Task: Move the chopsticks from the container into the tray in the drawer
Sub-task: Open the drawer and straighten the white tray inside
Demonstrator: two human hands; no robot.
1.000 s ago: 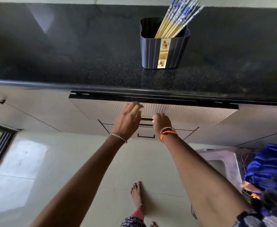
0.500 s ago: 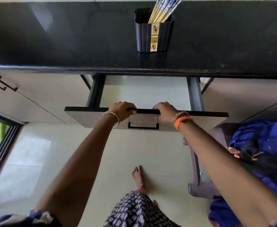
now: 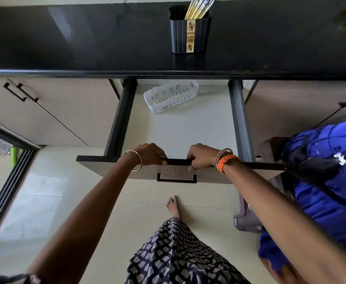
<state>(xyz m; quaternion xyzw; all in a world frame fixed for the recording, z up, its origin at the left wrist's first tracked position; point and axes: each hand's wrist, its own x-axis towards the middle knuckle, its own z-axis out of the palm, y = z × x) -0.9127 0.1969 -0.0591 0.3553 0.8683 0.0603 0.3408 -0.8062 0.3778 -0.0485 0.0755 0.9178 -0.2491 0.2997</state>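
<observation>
The drawer [image 3: 180, 128] is now pulled well out vs half a sec ago, when only a bare strip of its floor showed; a sec ago it was fully shut w/ both hands just reaching its front. That extra travel uncovers the white slotted tray [image 3: 171, 97], sitting at the back of the drawer, slightly skewed, partly under the desk [image 3: 86, 37] edge, and it looks empty. Left hand [image 3: 150, 154] and right hand [image 3: 202, 155] are both curled tight over the black top edge of the drawer front, fingers wrapped around it, nothing else held. Chopsticks [image 3: 196, 9] are untouched: the bundle stands leaning in the dark ribbed container [image 3: 190, 31] on the desk, directly behind and above the open drawer, tips cut off by the frame top. So, by my read, the access step is about done and the transfer itself hasn't begun. Next likely: let go of the drawer, reach up for the chopsticks. The tray sits far back, so clearance under the desk lip may be tight; pulling the drawer a bit further could help.
</observation>
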